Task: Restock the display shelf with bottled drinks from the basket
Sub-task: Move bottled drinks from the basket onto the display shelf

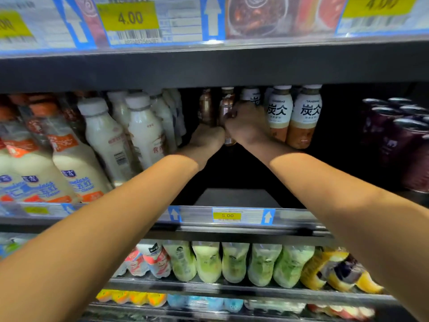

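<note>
Two brown bottles (206, 105) deep in the dark gap on the shelf (232, 196), one gripped in the left hand (205, 138), one in the right hand (246, 124), liable to topple neighbouring white-labelled bottles (306, 115) if released crookedly.

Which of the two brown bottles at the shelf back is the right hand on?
The right brown bottle, beside the white-labelled bottles; the right hand grips it.

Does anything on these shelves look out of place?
Nothing looks spilled or broken. One gap stands out: the middle shelf is bare at centre front, with the brown bottles far back, while milk bottles leftward reach the front.
</note>
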Motion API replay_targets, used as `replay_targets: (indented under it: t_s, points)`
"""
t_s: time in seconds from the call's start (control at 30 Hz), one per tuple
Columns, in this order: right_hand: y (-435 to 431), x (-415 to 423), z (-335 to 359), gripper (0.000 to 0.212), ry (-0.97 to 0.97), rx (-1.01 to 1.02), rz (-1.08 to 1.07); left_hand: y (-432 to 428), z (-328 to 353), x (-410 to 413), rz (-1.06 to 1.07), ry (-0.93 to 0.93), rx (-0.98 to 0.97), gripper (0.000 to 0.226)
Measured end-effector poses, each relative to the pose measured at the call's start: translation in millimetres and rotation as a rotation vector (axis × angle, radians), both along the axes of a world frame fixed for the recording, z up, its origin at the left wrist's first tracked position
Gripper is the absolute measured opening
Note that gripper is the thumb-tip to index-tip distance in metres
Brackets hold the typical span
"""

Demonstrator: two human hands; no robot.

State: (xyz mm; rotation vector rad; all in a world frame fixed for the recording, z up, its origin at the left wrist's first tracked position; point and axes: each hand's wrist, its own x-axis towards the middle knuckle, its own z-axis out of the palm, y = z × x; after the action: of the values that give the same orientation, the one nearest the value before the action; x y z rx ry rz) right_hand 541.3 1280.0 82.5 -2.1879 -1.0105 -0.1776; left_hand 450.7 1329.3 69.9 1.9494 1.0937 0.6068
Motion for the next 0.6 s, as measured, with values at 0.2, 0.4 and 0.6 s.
replay_targets:
  t_s: [0.2, 0.4, 0.6]
  points:
    - [-128, -37, 33, 0.023, -0.272, -0.238, 0.011, -71, 22, -32, -0.277, 0.18, 0.48, 0.023]
    - [-274, -74, 14, 0.031, -0.524, -0.307, -0.281, -187, 23, -40, -0.522, -0.085, 0.85, 0.038]
    - [-413, -103, -16, 0.053, -0.092, -0.667, -0.74, -312, -25, -8, -0.956, -0.136, 0.929, 0.032]
